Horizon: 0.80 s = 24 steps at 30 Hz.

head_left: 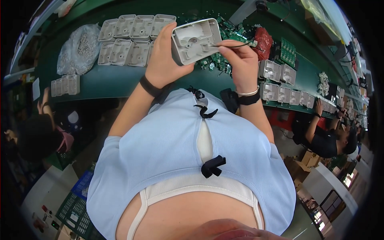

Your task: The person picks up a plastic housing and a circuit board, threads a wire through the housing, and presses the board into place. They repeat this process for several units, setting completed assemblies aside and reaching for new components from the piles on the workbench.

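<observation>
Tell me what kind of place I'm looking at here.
Most likely an electronics assembly line in a factory. A long green workbench carries rows of grey moulded plastic housings and a heap of small green circuit boards, and another seated worker reaches to the same bench further along.

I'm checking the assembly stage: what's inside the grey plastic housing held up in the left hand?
The grey housing in the left hand shows moulded ribs and a round boss. The right hand pokes a thin black wire into it. The palm hides its near left corner and its back.
</observation>
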Motion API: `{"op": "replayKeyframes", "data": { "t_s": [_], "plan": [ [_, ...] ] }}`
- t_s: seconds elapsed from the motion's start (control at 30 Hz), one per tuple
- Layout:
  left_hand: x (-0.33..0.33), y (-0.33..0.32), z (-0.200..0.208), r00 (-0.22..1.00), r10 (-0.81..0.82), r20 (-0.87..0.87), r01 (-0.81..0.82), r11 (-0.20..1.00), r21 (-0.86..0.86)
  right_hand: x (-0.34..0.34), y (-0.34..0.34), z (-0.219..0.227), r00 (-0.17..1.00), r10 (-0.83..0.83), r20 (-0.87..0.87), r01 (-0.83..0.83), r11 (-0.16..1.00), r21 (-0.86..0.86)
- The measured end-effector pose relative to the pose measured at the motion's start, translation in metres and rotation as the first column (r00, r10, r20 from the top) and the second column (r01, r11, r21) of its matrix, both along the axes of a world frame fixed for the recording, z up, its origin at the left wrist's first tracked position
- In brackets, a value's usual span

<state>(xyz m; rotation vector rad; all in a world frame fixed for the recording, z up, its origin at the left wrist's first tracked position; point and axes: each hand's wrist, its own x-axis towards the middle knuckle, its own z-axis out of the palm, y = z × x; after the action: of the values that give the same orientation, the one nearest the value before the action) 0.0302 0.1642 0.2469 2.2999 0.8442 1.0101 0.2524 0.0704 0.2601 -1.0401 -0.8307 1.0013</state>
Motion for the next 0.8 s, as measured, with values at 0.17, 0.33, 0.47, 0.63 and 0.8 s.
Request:
{"op": "replayKeyframes", "data": {
  "t_s": [0.17,0.33,0.47,0.63,0.8],
  "plan": [
    [0.003,-0.008,0.011,1.0,-0.005,0.017,0.005,1.0,0.002,-0.027,0.005,0.01,0.878,-0.071,0.474,0.033,0.996,0.088],
    [0.003,-0.016,0.018,0.999,0.006,0.032,-0.006,1.0,0.019,-0.034,0.012,0.008,0.838,-0.072,0.541,0.011,0.993,0.116],
    [0.004,-0.019,0.021,0.999,0.021,0.033,-0.021,1.0,0.021,-0.038,0.014,0.006,0.826,-0.06,0.561,0.0,0.994,0.106],
    [0.005,-0.02,0.022,0.999,0.027,0.041,-0.028,0.999,0.035,-0.042,0.018,0.0,0.637,-0.213,0.741,-0.002,0.96,0.279],
    [0.007,-0.023,0.021,0.999,0.023,0.043,-0.023,1.0,-0.01,-0.047,0.017,0.005,0.703,-0.109,0.703,0.004,0.989,0.149]
  ]
}}
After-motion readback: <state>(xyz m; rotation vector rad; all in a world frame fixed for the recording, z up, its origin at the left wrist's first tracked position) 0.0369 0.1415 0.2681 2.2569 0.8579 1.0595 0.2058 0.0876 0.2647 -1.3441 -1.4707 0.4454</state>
